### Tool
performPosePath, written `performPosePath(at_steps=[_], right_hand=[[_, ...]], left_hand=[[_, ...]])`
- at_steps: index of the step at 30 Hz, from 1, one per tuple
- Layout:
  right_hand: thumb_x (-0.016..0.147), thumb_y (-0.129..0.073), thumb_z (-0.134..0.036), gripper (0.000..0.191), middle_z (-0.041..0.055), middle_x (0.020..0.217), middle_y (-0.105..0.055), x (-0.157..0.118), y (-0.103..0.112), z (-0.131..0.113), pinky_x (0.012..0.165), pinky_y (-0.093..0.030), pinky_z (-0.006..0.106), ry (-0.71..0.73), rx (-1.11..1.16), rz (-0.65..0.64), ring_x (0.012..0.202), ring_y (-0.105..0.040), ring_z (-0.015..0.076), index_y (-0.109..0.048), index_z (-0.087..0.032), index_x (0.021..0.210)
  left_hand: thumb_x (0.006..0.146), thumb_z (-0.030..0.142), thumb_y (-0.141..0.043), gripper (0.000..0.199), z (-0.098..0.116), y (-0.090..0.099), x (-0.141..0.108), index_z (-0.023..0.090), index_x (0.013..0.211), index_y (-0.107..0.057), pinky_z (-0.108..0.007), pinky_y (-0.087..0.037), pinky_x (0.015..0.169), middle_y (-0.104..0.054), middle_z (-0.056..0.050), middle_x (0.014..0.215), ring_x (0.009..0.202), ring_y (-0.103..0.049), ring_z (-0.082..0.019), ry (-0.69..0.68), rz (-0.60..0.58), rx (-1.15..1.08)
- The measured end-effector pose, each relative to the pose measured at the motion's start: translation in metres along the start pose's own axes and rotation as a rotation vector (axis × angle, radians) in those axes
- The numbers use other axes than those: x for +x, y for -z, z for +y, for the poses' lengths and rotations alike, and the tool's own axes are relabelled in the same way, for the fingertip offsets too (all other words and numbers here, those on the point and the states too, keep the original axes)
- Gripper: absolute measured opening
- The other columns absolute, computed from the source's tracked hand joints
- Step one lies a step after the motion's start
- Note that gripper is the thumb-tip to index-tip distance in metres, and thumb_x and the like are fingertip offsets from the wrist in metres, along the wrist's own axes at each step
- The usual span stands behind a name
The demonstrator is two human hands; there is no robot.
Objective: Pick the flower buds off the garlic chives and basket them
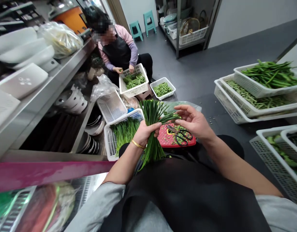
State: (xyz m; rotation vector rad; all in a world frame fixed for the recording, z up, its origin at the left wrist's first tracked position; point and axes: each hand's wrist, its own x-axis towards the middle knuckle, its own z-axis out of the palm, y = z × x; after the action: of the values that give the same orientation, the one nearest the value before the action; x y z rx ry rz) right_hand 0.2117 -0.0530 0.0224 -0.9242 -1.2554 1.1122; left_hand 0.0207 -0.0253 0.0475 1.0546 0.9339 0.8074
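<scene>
My left hand (pixel 146 132), with a gold bracelet at the wrist, is wrapped round a thick bunch of long green stems (pixel 153 149). Some stems stick out to the right from the bunch, and the fingertips of my right hand (pixel 193 120) are at their ends, thumb and fingers apart. Whether they touch the stems is hard to tell. Below my right hand, black-handled scissors (pixel 181 137) lie on a red surface (pixel 163 141) strewn with green bits. A white basket (pixel 110 146) of similar green stems stands left of my left hand.
Across from me a person (pixel 119 48) handles green pods in a white basket (pixel 135 93). A smaller basket (pixel 164 95) of pods is beside it. Stacked baskets (pixel 250 112) stand at the right; a metal shelf (pixel 49 87) runs along the left.
</scene>
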Motion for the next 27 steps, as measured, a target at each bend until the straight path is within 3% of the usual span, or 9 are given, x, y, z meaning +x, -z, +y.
performPosePath(at_steps=[5,9,12,16,22,27], right_hand=[[0.076,-0.073,-0.027,0.038,0.0032,0.095,-0.066,-0.008,0.008,-0.013,0.079,-0.059,0.033,0.184,-0.225,0.103,0.082,-0.066,0.0153,-0.059,-0.022,0.111],[0.084,-0.065,-0.025,0.015,0.0049,0.097,-0.066,-0.014,0.012,-0.032,0.078,-0.057,0.033,0.436,-0.563,0.263,0.086,-0.066,0.017,-0.064,-0.022,0.099],[0.085,-0.065,-0.024,0.009,0.0043,0.087,-0.068,-0.012,0.011,-0.036,0.072,-0.056,0.032,0.561,-0.762,0.186,0.08,-0.065,0.0175,-0.064,-0.021,0.093],[0.089,-0.06,-0.024,0.007,0.0062,0.082,-0.069,-0.009,0.008,-0.023,0.071,-0.056,0.033,0.675,-0.946,0.115,0.077,-0.065,0.0188,-0.063,-0.019,0.093],[0.093,-0.053,-0.019,0.016,0.0056,0.084,-0.071,-0.012,0.011,-0.012,0.068,-0.054,0.03,0.689,-1.0,0.074,0.074,-0.065,0.0161,-0.069,-0.02,0.097],[0.089,-0.056,-0.025,0.018,0.0084,0.085,-0.071,-0.013,0.007,-0.013,0.07,-0.052,0.035,0.581,-1.086,0.117,0.076,-0.064,0.0192,-0.074,-0.02,0.085]], left_hand=[[0.054,0.042,-0.083,0.046,0.0,-0.001,0.0,0.016,0.049,-0.045,-0.021,-0.03,0.037,-0.044,0.005,0.037,0.033,-0.039,-0.005,-0.022,-0.011,0.023],[0.054,0.04,-0.082,0.044,0.001,-0.001,-0.002,0.016,0.048,-0.046,-0.021,-0.031,0.036,-0.045,0.004,0.037,0.033,-0.04,-0.006,-0.028,0.004,0.037],[0.054,0.04,-0.082,0.043,0.001,-0.003,-0.003,0.015,0.048,-0.047,-0.021,-0.03,0.037,-0.045,0.004,0.037,0.033,-0.04,-0.006,-0.038,0.0,0.051],[0.053,0.043,-0.083,0.046,0.0,-0.003,-0.003,0.016,0.048,-0.046,-0.021,-0.029,0.037,-0.044,0.004,0.037,0.033,-0.039,-0.006,-0.027,-0.002,0.033],[0.053,0.044,-0.083,0.047,-0.001,-0.002,-0.003,0.017,0.049,-0.045,-0.021,-0.028,0.036,-0.043,0.006,0.037,0.032,-0.038,-0.005,-0.009,-0.024,-0.007],[0.059,0.043,-0.08,0.046,-0.003,-0.003,-0.004,0.016,0.047,-0.045,-0.021,-0.031,0.039,-0.044,0.004,0.038,0.035,-0.04,-0.005,-0.096,0.004,0.08]])
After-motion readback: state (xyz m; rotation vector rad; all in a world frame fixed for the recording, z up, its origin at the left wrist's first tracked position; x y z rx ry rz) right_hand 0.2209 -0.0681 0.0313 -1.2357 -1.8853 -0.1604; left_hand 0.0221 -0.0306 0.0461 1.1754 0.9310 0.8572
